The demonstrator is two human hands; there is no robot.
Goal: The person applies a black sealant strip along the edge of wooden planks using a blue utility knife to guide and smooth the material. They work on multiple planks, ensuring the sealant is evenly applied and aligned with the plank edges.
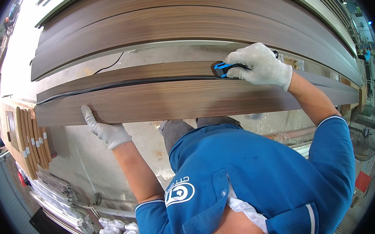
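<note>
A long brown wood-grain board (164, 102) lies across in front of me. Along its length runs a thin black strip (128, 83), like a rubber seal, loose-looking toward the left end. My right hand (260, 65), in a white glove, is closed round a small blue-and-black hand tool (224, 69). That tool rests on the board at the strip, right of the middle; its exact kind is hard to make out. My left hand (109, 132), gloved too, grips the board's near edge at the left. One digit lies on top, and the other fingers are hidden below the edge.
Wider wood-grain panels (146, 26) lie beyond the board, with a black cable (110, 66) in the gap. Light wooden panels (26, 137) stand at the left. Plastic-wrapped lengths (56, 200) lie at lower left. A fan (366, 131) stands at the right.
</note>
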